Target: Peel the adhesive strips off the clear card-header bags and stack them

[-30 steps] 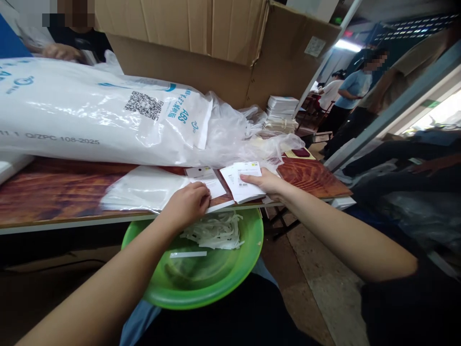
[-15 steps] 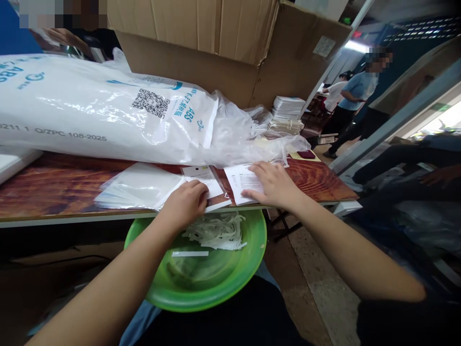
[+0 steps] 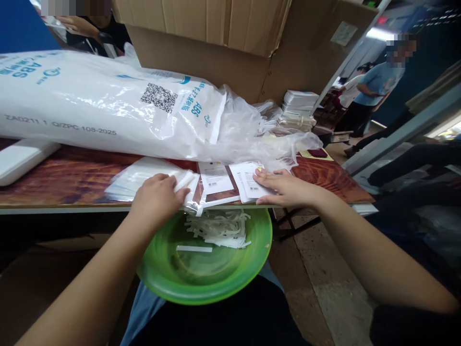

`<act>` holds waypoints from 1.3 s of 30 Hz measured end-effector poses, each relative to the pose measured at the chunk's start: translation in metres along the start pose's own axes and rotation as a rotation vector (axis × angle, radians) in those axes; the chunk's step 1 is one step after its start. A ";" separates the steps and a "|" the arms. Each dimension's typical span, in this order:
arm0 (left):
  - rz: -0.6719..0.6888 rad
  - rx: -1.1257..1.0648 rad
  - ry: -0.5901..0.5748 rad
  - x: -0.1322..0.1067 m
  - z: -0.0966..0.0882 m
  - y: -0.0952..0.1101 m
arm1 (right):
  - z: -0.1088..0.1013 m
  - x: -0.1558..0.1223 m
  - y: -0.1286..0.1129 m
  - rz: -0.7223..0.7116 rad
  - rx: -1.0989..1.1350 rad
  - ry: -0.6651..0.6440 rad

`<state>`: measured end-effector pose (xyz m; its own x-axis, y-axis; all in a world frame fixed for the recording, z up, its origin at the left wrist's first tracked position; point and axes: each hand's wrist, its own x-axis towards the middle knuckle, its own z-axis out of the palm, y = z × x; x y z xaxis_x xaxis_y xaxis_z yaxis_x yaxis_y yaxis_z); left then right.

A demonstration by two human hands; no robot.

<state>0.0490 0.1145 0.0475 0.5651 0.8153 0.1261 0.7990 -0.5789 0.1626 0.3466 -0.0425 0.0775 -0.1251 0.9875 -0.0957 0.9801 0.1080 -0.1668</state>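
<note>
My left hand [image 3: 158, 194] is closed, its fingers curled over the near edge of a fanned stack of clear plastic bags [image 3: 126, 180]. Film bunches up beside its thumb. Just right of it lies a single printed card [image 3: 216, 180], apparently inside a clear bag with a white strip along the near edge. My right hand [image 3: 288, 189] rests with fingers stretched out on a small pile of printed white cards [image 3: 248, 180], covering the right part of them. Below the table edge, a green basin [image 3: 205, 293] holds a heap of white strips [image 3: 223, 228].
Behind the cards, a large white ABS sack [image 3: 108, 105] stretches across the wooden table [image 3: 75, 168]. A cardboard box [image 3: 216, 62] and a paper stack [image 3: 298, 108] stand at the back. A white object [image 3: 25, 158] lies left. Other people are in the background.
My left hand has moved left, off the bagged card and onto the bag stack. More of that card shows. My right hand stays on the card pile; the view has shifted slightly.
</note>
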 end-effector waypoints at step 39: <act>0.203 -0.040 -0.080 0.016 -0.014 -0.044 | 0.023 0.036 -0.085 -0.614 -0.129 0.753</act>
<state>0.0196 0.1530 0.0565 0.7294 0.6792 0.0820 0.6593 -0.7299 0.1805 0.2554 -0.0186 0.0654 -0.5316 0.5652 0.6309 0.7924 0.5949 0.1347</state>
